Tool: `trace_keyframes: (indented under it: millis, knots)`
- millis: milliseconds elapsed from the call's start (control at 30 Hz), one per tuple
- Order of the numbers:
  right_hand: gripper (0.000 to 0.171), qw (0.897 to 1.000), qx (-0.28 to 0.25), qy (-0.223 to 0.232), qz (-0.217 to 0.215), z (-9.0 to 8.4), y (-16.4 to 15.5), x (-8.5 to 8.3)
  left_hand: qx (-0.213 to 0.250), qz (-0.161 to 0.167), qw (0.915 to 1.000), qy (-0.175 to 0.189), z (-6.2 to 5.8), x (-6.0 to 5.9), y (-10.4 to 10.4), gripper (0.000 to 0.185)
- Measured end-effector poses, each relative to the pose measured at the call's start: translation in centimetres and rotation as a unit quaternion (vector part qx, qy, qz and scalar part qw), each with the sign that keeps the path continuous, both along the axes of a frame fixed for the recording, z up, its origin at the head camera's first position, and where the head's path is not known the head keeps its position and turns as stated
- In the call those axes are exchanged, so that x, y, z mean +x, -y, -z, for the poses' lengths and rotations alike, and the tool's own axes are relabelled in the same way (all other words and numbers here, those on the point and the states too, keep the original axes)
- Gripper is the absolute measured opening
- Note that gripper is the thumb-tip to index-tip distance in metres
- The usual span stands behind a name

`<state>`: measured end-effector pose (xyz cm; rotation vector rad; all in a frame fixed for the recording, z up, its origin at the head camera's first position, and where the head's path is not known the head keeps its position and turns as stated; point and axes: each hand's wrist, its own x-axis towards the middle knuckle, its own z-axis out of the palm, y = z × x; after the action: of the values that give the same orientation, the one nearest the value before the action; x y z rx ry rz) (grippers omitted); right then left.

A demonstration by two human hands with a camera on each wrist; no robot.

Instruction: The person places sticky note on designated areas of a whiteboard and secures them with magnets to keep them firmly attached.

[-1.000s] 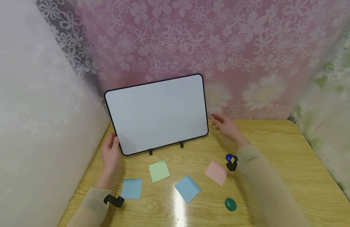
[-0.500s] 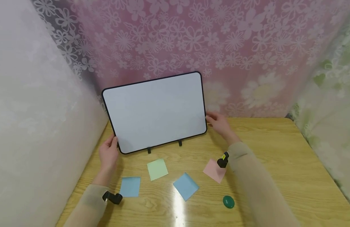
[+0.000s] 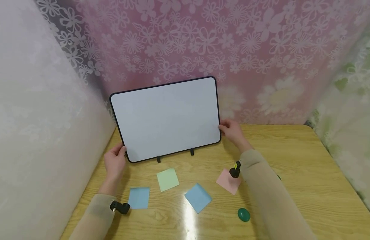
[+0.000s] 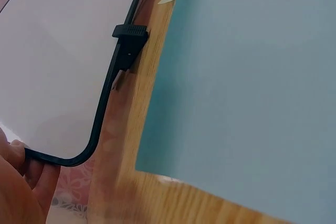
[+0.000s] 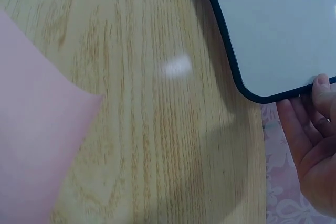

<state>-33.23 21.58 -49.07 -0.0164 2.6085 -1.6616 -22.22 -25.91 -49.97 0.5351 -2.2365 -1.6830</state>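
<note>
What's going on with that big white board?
A person grips a black-framed whiteboard at both sides: the left hand near its lower left corner, the right hand low on the right edge. Nothing is written on its front. On the wooden table before it lie a green sticky note, a pink sticky note, two blue sticky notes and a green oval piece.

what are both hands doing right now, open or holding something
Left hand: holding the whiteboard by its left edge.
Right hand: holding the whiteboard by its right edge.
</note>
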Motion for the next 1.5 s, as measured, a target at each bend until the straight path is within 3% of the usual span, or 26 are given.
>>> trace_keyframes:
  millis: [400, 700, 1133, 1300, 1500]
  knots:
    - [0.032, 1.000, 0.005, 0.002, 0.006, 0.6, -0.1, 0.3, -0.032, -0.002, 0.9995, 0.007, 0.1, -0.3, 0.1, 0.033]
    - [0.029, 1.000, 0.028, -0.002, -0.003, 0.9, -0.7, 0.5, -0.016, -0.008, 0.9996, 0.022, 0.0, -1.0, 0.1, 0.032]
    - [0.031, 0.999, 0.040, 0.011, 0.011, 1.2, -1.5, 1.1, 0.014, 0.016, 0.9995, 0.023, -0.2, -1.5, -0.1, 0.032]
    - [0.038, 0.998, 0.046, 0.029, 0.012, 1.4, -2.4, 1.2, 0.006, 0.028, 0.9995, 0.016, -0.2, -2.0, -0.6, 0.030]
    - [0.037, 0.998, 0.052, 0.019, 0.019, 1.1, -3.3, 2.0, -0.009, 0.036, 0.9993, 0.009, 0.1, -2.6, -1.3, 0.029]
